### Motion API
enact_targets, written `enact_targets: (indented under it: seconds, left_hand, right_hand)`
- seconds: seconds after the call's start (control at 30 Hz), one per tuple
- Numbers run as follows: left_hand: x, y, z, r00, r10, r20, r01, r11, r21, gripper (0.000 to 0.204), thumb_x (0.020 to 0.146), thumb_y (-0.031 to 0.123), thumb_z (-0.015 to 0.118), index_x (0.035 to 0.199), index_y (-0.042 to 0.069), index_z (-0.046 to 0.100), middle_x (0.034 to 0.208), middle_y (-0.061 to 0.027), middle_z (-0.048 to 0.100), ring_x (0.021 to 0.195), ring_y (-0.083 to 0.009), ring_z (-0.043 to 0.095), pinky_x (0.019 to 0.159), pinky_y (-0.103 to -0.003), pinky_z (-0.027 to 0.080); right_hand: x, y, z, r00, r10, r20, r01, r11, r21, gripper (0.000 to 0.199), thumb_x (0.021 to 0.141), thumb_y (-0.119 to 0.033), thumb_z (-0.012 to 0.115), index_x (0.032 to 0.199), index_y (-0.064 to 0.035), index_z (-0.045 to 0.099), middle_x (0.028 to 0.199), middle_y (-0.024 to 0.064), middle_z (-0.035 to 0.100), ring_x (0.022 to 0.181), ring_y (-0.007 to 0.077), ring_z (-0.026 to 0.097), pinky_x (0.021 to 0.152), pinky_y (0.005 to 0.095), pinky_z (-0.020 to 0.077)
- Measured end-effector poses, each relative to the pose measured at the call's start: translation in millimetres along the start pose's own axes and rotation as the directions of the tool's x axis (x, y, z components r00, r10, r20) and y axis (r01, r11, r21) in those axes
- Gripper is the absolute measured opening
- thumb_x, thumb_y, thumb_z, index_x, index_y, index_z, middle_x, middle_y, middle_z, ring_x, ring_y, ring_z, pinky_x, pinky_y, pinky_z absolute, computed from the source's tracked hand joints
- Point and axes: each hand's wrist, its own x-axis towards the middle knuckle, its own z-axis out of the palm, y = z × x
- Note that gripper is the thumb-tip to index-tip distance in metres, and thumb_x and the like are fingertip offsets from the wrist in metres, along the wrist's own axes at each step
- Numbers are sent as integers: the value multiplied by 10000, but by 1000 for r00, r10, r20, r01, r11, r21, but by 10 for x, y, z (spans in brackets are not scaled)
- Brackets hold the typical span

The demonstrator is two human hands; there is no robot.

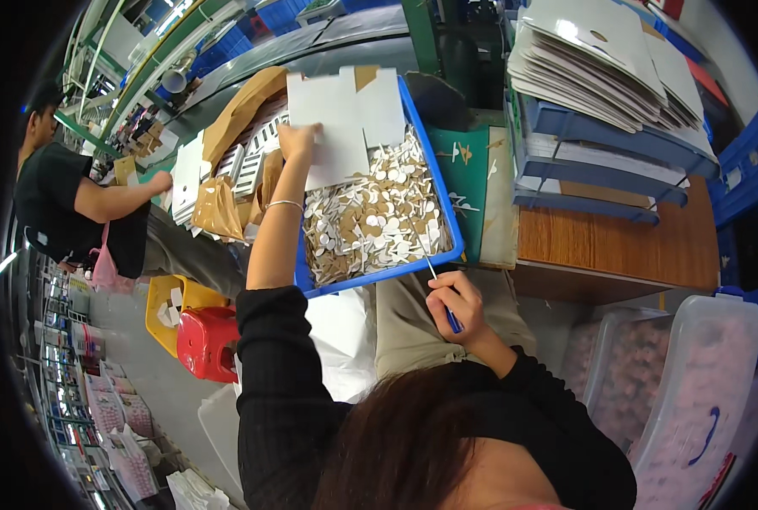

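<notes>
My left hand [298, 143] is closed on the left edge of a white cardboard sheet [340, 106], held over the far part of a blue tray [437, 174]. A brown corner shows at the sheet's top, and its edges are slightly blurred. Heaps of small white and brown card cutouts [379, 225] fill the tray. Close to the tray's near right corner, my right hand [457, 308] grips a slim screwdriver-like tool [454, 322] with a blue handle. Its thin metal shaft points up toward the tray, and the fingers partly cover the handle.
Left of the tray lie slotted white card pieces [255, 153] and brown paper [219, 208]. Stacked blue trays [583, 127] with white sheets stand right on a wooden cabinet [617, 238]. A co-worker [81, 195] stands left, near a red stool [204, 344]. Clear plastic bins [693, 382] sit lower right.
</notes>
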Motion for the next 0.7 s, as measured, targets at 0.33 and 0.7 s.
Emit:
enact_targets:
  seconds: [0.33, 0.7]
  left_hand:
    - [-938, 406, -668, 857, 410, -313, -512, 742, -433, 237, 847, 153, 597, 966, -31, 506, 871, -120, 554, 745, -173, 542, 698, -236, 439]
    - [-1705, -44, -332, 970, 243, -22, -222, 837, -501, 209, 915, 199, 521, 928, -8, 496, 738, -55, 521, 630, -99, 475, 581, -215, 417]
  right_hand:
    - [50, 10, 30, 1000, -12, 20, 12, 1000, 15, 32, 746, -41, 583, 748, -8, 582, 911, 104, 577, 697, 235, 540, 626, 289, 442]
    - [271, -79, -197, 944, 57, -325, 68, 930, 360, 187, 834, -91, 440, 745, 38, 542, 879, 134, 589, 725, 259, 607, 696, 325, 493]
